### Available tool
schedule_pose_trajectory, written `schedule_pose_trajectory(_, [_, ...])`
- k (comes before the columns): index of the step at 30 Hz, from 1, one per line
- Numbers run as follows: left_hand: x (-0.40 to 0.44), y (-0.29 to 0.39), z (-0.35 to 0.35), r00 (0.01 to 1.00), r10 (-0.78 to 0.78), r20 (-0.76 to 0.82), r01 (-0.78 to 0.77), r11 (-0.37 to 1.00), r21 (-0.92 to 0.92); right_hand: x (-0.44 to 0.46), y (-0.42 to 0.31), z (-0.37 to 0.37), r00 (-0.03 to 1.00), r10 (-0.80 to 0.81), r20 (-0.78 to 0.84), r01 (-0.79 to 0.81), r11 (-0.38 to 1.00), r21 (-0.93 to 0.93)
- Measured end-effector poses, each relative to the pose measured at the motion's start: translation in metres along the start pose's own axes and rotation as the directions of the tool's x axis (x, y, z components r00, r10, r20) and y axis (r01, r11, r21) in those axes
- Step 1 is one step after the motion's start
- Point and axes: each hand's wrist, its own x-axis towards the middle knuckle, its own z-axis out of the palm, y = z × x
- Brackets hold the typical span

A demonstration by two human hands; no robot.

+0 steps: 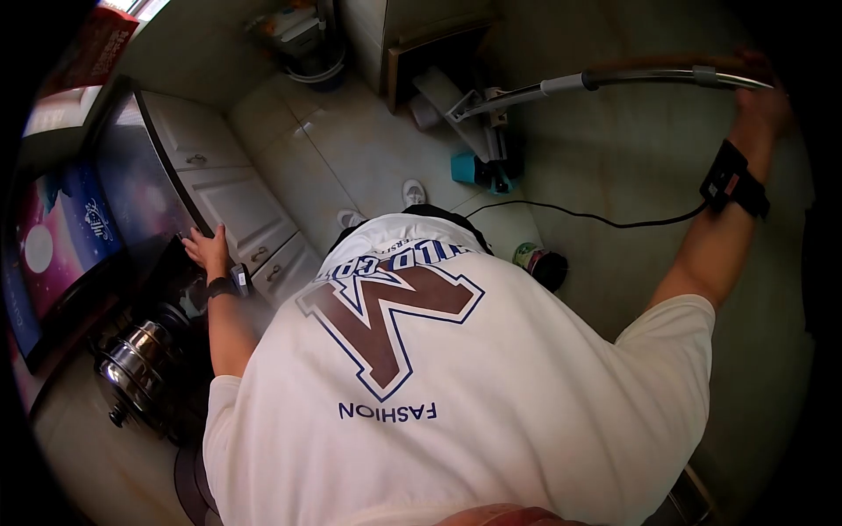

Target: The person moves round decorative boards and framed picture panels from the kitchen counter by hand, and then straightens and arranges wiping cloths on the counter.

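Note:
At the upper right, my right hand (pixel 761 103) is closed around the upper end of a long metal handle. It belongs to what looks like a mop (pixel 561 85), whose pale lower frame stands near the wall; its foot is partly in shadow. My left hand (pixel 207 251) is on the left by the dark counter edge, fingers spread and holding nothing I can see. Whether it touches the counter, I cannot tell. Below that hand, a shiny steel steamer pot (pixel 140 364) stands on the counter. Each wrist wears a black strap with a device.
White cabinets (pixel 232 206) run along the left under the counter. A bucket (pixel 320 74) with items stands at the far wall. A teal container (pixel 465 167) sits near the mop's foot. A black cable (pixel 579 210) runs from my right wrist to my waist. My shoes (pixel 413 193) are on pale tiles.

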Motion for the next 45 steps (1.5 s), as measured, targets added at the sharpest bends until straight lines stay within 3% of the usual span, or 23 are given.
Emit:
schedule_pose_trajectory(2, [-0.042, 0.013, -0.004, 0.999, 0.017, 0.051, -0.016, 1.000, -0.005, 0.018, 0.043, -0.014, 0.991, 0.135, -0.005, -0.135, 0.991, 0.002])
schedule_pose_trajectory(5, [-0.083, 0.016, -0.002, 0.997, 0.061, 0.052, -0.061, 0.998, 0.010, 0.017, 0.068, -0.009, 0.997, 0.075, 0.010, -0.073, 0.992, -0.101])
schedule_pose_trajectory(8, [-0.115, 0.006, -0.003, 0.996, 0.083, 0.044, -0.082, 0.996, -0.026, 0.021, 0.098, -0.034, 0.944, 0.008, 0.329, 0.066, 0.975, -0.211])
schedule_pose_trajectory(10, [-0.134, -0.004, -0.003, 0.996, 0.076, 0.039, -0.075, 0.997, -0.005, 0.031, 0.137, -0.059, 0.919, -0.138, 0.369, 0.332, 0.774, -0.539])
schedule_pose_trajectory(16, [-0.164, -0.021, 0.009, 0.997, -0.009, 0.082, 0.009, 1.000, -0.001, 0.131, 0.213, -0.113, 0.678, -0.210, 0.705, 0.718, 0.398, -0.572])
schedule_pose_trajectory(17, [-0.169, -0.018, 0.010, 0.996, -0.030, 0.089, 0.029, 1.000, 0.007, 0.155, 0.224, -0.122, 0.660, -0.167, 0.733, 0.719, 0.423, -0.551])
schedule_pose_trajectory(20, [-0.181, -0.012, 0.016, 0.993, -0.053, 0.108, 0.054, 0.999, -0.003, 0.248, 0.279, -0.132, 0.711, 0.265, 0.651, 0.259, 0.762, -0.593])
schedule_pose_trajectory(21, [-0.184, -0.009, 0.016, 0.992, -0.049, 0.115, 0.052, 0.998, -0.020, 0.249, 0.282, -0.129, 0.721, 0.229, 0.654, 0.542, 0.401, -0.739])
schedule_pose_trajectory(24, [-0.195, -0.001, 0.016, 0.982, -0.083, 0.171, 0.099, 0.991, -0.088, 0.239, 0.302, -0.125, 0.638, 0.032, 0.770, 0.768, 0.057, -0.638])
schedule_pose_trajectory(25, [-0.197, -0.001, 0.017, 0.981, -0.086, 0.174, 0.102, 0.991, -0.087, 0.213, 0.290, -0.109, 0.716, -0.084, 0.693, 0.698, 0.118, -0.706])
schedule_pose_trajectory(27, [-0.204, -0.003, 0.023, 0.980, -0.088, 0.177, 0.103, 0.991, -0.082, 0.126, 0.253, -0.059, 0.930, -0.253, 0.268, 0.368, 0.582, -0.725])
schedule_pose_trajectory(29, [-0.212, -0.009, 0.027, 0.983, -0.078, 0.166, 0.093, 0.992, -0.083, 0.087, 0.245, -0.020, 0.951, -0.308, -0.025, 0.242, 0.793, -0.559])
schedule_pose_trajectory(30, [-0.217, -0.010, 0.029, 0.986, -0.072, 0.152, 0.085, 0.993, -0.083, 0.107, 0.288, -0.025, 0.897, -0.434, 0.087, 0.338, 0.544, -0.768])
schedule_pose_trajectory(31, [-0.219, -0.012, 0.031, 0.985, -0.080, 0.151, 0.093, 0.992, -0.082, 0.128, 0.333, -0.030, 0.811, -0.550, 0.201, 0.352, 0.184, -0.918])
schedule_pose_trajectory(32, [-0.221, -0.016, 0.032, 0.984, -0.085, 0.158, 0.097, 0.993, -0.070, 0.148, 0.377, -0.036, 0.701, -0.645, 0.304, 0.277, -0.146, -0.950])
schedule_pose_trajectory(34, [-0.225, -0.022, 0.031, 0.983, -0.093, 0.159, 0.103, 0.993, -0.054, 0.116, 0.355, -0.033, 0.881, -0.355, 0.312, 0.356, 0.061, -0.933])
schedule_pose_trajectory(37, [-0.233, -0.019, 0.022, 0.964, -0.133, 0.229, 0.175, 0.969, -0.175, 0.113, 0.388, -0.034, 0.937, -0.058, 0.343, 0.345, 0.292, -0.892])
schedule_pose_trajectory(38, [-0.238, -0.013, 0.017, 0.958, -0.145, 0.246, 0.177, 0.978, -0.114, 0.042, 0.280, -0.016, 0.963, 0.062, 0.264, 0.216, 0.409, -0.886])
schedule_pose_trajectory(39, [-0.242, -0.010, 0.015, 0.960, -0.132, 0.247, 0.157, 0.984, -0.085, 0.028, 0.271, -0.009, 0.978, -0.025, 0.206, 0.197, 0.422, -0.885])
schedule_pose_trajectory(40, [-0.246, -0.006, 0.012, 0.957, -0.122, 0.265, 0.148, 0.986, -0.081, 0.053, 0.294, -0.016, 0.977, -0.021, 0.211, 0.209, 0.278, -0.938])
schedule_pose_trajectory(41, [-0.251, -0.003, 0.010, 0.957, -0.130, 0.259, 0.156, 0.984, -0.081, 0.057, 0.294, -0.022, 0.969, -0.111, 0.222, 0.247, 0.351, -0.903])
schedule_pose_trajectory(42, [-0.256, -0.002, 0.009, 0.957, -0.132, 0.257, 0.158, 0.984, -0.084, 0.074, 0.301, -0.033, 0.967, -0.110, 0.231, 0.251, 0.235, -0.939])
schedule_pose_trajectory(45, [-0.261, -0.011, 0.011, 0.954, -0.146, 0.262, 0.177, 0.979, -0.103, 0.123, 0.310, -0.059, 0.956, -0.193, 0.221, 0.255, 0.175, -0.951])
